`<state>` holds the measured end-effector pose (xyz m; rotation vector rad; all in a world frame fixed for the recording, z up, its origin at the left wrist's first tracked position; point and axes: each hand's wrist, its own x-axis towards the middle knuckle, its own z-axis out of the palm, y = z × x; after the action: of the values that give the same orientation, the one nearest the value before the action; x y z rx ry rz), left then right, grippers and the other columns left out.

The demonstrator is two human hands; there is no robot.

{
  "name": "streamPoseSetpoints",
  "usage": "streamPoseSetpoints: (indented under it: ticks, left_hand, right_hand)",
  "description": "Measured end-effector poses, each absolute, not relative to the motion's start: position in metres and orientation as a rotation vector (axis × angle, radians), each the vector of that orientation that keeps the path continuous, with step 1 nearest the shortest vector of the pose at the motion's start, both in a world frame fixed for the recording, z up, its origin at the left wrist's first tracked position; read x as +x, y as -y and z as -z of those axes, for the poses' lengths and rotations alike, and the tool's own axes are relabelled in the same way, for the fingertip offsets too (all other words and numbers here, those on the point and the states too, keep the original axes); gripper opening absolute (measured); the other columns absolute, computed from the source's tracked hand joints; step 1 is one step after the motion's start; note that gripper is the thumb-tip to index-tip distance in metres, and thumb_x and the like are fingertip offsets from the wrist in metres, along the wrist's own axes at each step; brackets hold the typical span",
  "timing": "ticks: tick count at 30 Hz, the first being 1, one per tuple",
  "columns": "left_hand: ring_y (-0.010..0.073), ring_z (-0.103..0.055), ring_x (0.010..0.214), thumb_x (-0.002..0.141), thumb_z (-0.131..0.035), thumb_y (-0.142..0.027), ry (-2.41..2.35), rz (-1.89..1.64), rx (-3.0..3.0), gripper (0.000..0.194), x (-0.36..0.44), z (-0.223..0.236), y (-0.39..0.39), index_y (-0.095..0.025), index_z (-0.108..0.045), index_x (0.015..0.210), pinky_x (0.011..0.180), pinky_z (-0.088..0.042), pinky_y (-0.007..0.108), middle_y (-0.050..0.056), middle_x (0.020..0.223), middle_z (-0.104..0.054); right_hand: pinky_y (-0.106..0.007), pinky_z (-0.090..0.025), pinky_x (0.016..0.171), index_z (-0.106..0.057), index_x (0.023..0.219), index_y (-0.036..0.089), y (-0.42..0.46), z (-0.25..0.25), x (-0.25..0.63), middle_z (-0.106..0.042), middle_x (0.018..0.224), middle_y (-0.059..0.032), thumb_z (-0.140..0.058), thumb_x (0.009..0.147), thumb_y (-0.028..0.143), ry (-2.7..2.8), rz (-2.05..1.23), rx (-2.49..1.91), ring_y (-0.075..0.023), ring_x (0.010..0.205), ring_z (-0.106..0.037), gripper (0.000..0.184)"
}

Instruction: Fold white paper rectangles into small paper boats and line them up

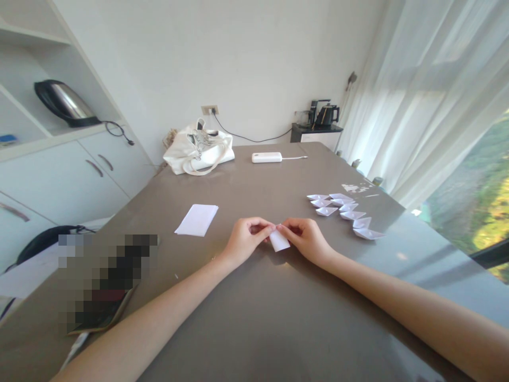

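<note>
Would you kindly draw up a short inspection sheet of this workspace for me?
Surface: grey-brown table, glossy.
Job's things: white paper piece in hand; paper stack to its left, folded paper boats to its right.
Clutter: white bag, white device, paper scraps.
Hands: left hand and right hand both pinch the paper piece.
Cables: black cable along the wall; white cable at near left.
Surroundings: kettle on a shelf; sheer curtain at right.

The left forearm and right forearm, both bare and slender, taper smoothly to a bare left hand and an equally bare right hand.
</note>
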<state>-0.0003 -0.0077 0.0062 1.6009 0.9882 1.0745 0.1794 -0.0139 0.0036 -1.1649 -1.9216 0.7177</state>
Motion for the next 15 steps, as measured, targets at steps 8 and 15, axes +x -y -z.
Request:
streamPoseSetpoints:
  ticks: [8, 15]
  left_hand:
    - [0.0120, -0.059, 0.060, 0.075, -0.067, -0.039, -0.913, -1.006, 1.479, 0.029, 0.0009, -0.0052, 0.0085, -0.012, -0.068, 0.083, 0.058, -0.049, 0.022, 0.003, 0.068, -0.066]
    - [0.0103, -0.056, 0.055, 0.075, -0.067, -0.039, -0.920, -1.019, 1.437, 0.028, 0.0020, -0.0119, 0.0112, -0.012, -0.066, 0.068, 0.056, -0.046, 0.021, 0.001, 0.058, -0.062]
  right_hand:
    - [-0.021, -0.032, 0.051, -0.061, 0.067, 0.014, 0.0152, -0.0053, 0.1798, -0.055, 0.060, -0.0003, -0.049, 0.088, 0.035, 1.879, -0.686, -1.139, -0.0106, 0.057, -0.045, 0.032]
    - [-0.022, -0.031, 0.051, -0.060, 0.066, 0.014, 0.0143, -0.0047, 0.1812, -0.054, 0.059, -0.0001, -0.049, 0.088, 0.037, 1.865, -0.648, -1.155, -0.0107, 0.056, -0.043, 0.033]
